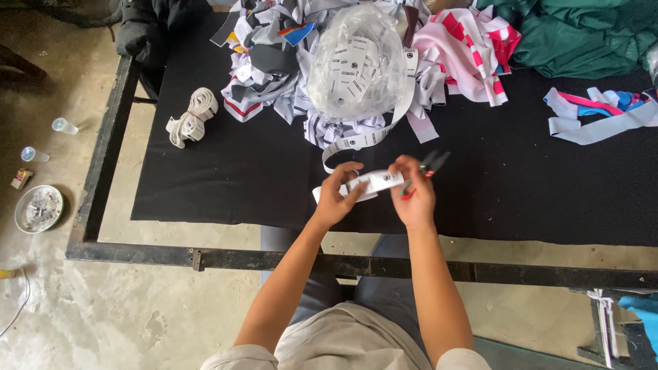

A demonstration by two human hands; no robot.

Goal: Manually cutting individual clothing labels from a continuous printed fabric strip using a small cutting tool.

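My left hand (338,195) and my right hand (414,193) meet over the near edge of the black cloth (226,171) and pinch a white printed label strip (375,181) between them. The strip runs up from my hands to a clear plastic bag (356,62) full of the same labels. In my right hand I also hold small scissors (430,166) with red handles, blades pointing up and to the right.
A heap of grey, white and pink fabric scraps (466,48) lies at the back, green cloth (582,34) at the far right. A tied white elastic bundle (193,115) lies left. The black metal table frame (205,259) runs below. A round dish (39,209) sits on the concrete floor.
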